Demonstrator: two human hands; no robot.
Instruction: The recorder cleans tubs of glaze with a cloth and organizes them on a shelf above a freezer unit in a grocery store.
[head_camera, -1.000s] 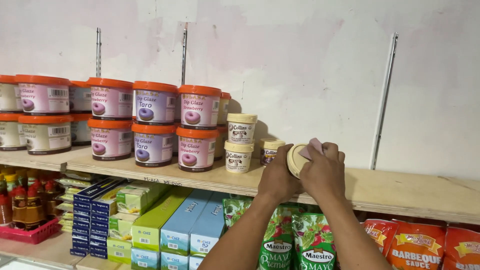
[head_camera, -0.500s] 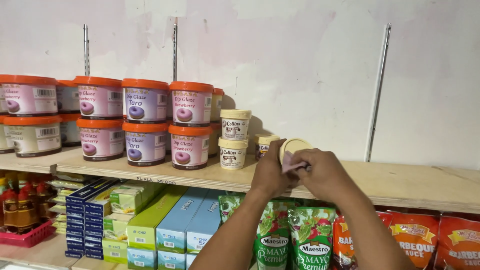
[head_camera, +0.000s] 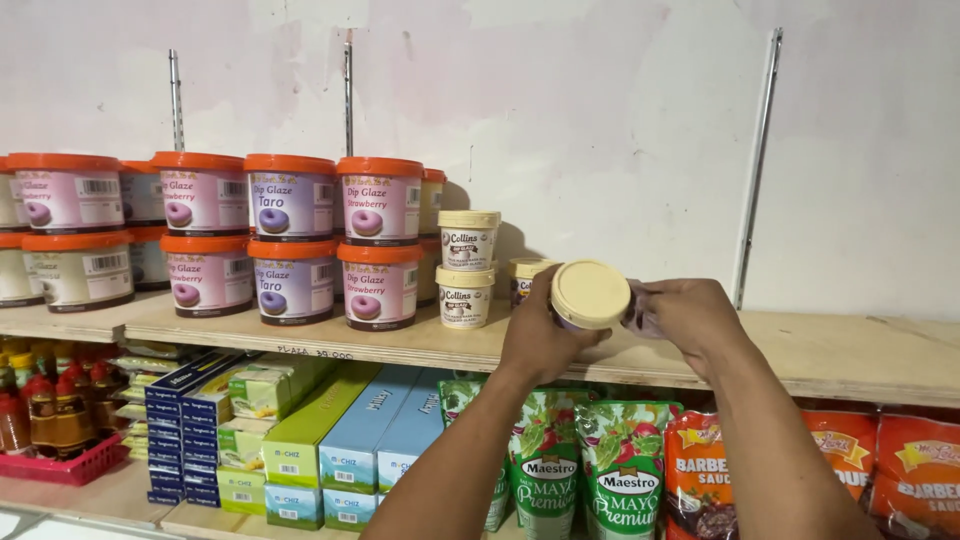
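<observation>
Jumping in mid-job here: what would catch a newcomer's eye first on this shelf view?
First, the small tub with a cream lid, held up in front of the wooden shelf between the left hand and right hand. Next, the double row of orange-lidded tubs stacked along the shelf's left part. Below, green mayonnaise pouches stand under the hands.

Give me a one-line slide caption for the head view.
Both hands, left hand and right hand, hold a cream-lidded tub above the wooden shelf.
</observation>
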